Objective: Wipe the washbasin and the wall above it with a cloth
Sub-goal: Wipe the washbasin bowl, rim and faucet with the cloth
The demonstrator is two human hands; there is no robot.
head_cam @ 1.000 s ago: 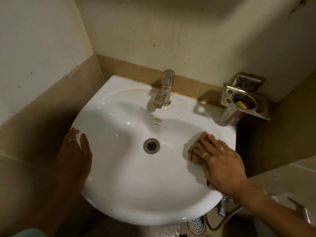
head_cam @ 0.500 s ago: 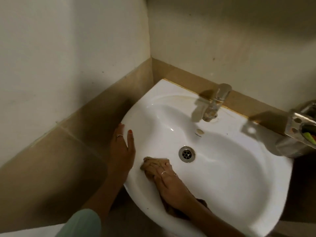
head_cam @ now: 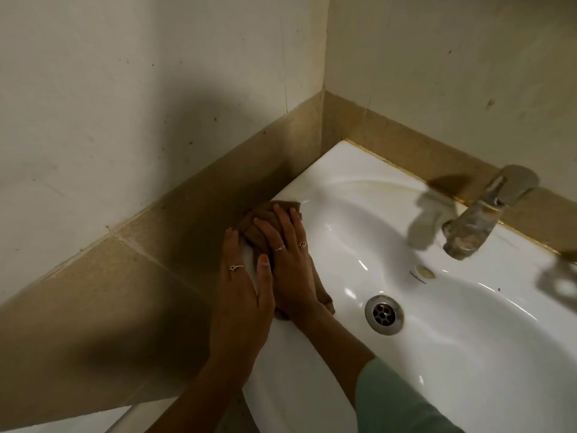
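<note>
Right hand (head_cam: 290, 271) flat on cloth (head_cam: 265, 225), cloth lengthwise along washbasin (head_cam: 343, 165) left rim

right hand (head_cam: 290, 270) flat on brown cloth (head_cam: 247, 221) on washbasin (head_cam: 468, 339) rim | left hand (head_cam: 240, 289) rests on rim beside it

Corner of a washroom. The left wall (head_cam: 125, 89) and back wall (head_cam: 452, 57), both in a pale off-white finish flecked with small dark specks, meet at a vertical corner (head_cam: 324, 42). A tan tile band (head_cam: 93, 292) runs along the lower part of each wall, its grout lines showing pale on the left side. Lighting is dim and warm. A broad soft shadow (head_cam: 203, 135) falls across the left wall and darkens the band below it. A pale strip (head_cam: 62, 423) at lower left cannot be identified.
</note>
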